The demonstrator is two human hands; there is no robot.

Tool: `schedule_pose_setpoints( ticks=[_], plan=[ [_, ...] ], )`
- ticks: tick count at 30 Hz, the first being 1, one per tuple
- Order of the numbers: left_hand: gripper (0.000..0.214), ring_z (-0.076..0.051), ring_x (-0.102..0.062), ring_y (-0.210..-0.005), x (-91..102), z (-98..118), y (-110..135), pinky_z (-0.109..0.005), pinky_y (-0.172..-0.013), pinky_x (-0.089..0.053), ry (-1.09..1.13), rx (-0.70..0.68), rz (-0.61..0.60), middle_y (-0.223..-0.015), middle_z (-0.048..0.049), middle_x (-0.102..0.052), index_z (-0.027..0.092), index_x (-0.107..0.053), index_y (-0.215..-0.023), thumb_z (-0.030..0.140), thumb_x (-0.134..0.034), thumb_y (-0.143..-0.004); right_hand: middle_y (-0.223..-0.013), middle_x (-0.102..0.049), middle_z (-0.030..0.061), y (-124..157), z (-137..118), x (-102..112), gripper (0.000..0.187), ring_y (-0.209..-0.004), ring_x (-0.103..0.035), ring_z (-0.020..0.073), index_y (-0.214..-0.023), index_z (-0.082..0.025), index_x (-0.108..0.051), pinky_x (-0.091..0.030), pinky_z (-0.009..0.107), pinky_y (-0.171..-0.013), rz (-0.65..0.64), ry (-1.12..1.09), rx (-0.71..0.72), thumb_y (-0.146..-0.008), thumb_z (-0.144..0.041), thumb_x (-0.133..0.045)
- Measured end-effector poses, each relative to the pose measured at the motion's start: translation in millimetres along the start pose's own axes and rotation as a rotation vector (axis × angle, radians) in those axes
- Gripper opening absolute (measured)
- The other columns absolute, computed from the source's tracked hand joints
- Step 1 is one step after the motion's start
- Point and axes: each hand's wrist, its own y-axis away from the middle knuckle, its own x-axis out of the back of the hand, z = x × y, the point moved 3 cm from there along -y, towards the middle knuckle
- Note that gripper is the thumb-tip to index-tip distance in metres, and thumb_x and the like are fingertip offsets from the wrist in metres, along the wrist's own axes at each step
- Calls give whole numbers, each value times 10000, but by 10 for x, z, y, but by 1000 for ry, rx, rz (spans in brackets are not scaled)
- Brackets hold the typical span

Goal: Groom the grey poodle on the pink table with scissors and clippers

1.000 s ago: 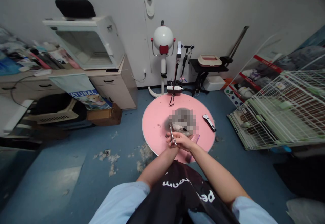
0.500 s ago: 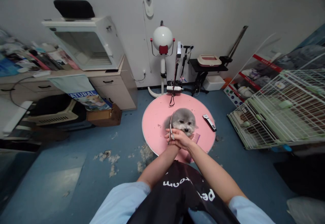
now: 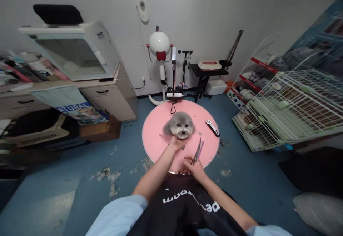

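A small grey dog (image 3: 181, 124) with a trimmed round head is on the round pink grooming table (image 3: 152, 145), facing me. My left hand (image 3: 177, 143) cups its chin from below; the fingers are partly hidden under the muzzle. Lower and to the right, my right hand (image 3: 195, 167) holds a pair of scissors (image 3: 197, 151), blades pointing up and away from me, apart from the dog. Just behind the blades lies a purple comb (image 3: 202, 149), mostly covered by them. A black and white hair clipper (image 3: 212, 128) rests near the table's right edge.
A strap (image 3: 173, 106) hangs at the table's far edge, before a white stand dryer (image 3: 159, 44). Wire cages (image 3: 292, 104) stand at right, a cabinet (image 3: 122, 96) at left. Cut fur (image 3: 114, 179) lies on the floor.
My right hand has drawn the scissors away from the dog's head, down and to the right, turning the blades. My left hand now shows under the chin. The camera view has shifted right.
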Motion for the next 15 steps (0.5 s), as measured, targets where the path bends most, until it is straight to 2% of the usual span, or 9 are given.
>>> schedule_pose_setpoints(
  ticks=[3, 7, 11, 13, 15],
  plan=[
    [308, -221, -648, -872, 8, 63, -29, -354, -761, -556, -22, 14, 28, -994, -119, -662, 131, -586, -1134, 291, -462, -902, -398, -378, -107, -40, 156, 153, 432, -343, -396, 112, -780, -228, -461, -402, 281, -448, 71, 32, -71, -689, -631, -585],
    [292, -215, -650, -901, -58, 112, -12, -346, -759, -558, -13, -43, -27, -1013, -94, -663, 162, -591, -1122, 333, -469, -920, -475, -426, -77, -54, 280, 267, 418, -414, -427, 110, -704, -243, -398, -379, 254, -442, 97, 16, -98, -683, -638, -530],
    [273, -211, -645, -975, 46, -16, 86, -357, -834, -548, 33, -90, -39, -1075, -99, -660, 163, -583, -1136, 287, -455, -929, -472, -444, -68, -90, 337, 424, 328, -404, -438, 124, -717, -245, -397, -368, 253, -425, 62, 153, -159, -736, -544, -533],
    [269, -206, -642, -994, 139, -120, 139, -355, -861, -538, 37, -67, -34, -1080, -108, -661, 151, -574, -1146, 233, -443, -926, -475, -451, -42, -139, 340, 531, 293, -441, -464, 132, -679, -236, -419, -412, 270, -479, 30, 248, -197, -793, -495, -498],
    [271, -202, -644, -997, 189, -193, 169, -357, -878, -532, 27, -44, -66, -1075, -108, -664, 143, -569, -1152, 194, -440, -919, -496, -463, -3, -196, 324, 628, 335, -491, -486, 146, -619, -230, -429, -436, 293, -530, -3, 304, -230, -838, -482, -460]
  ],
)
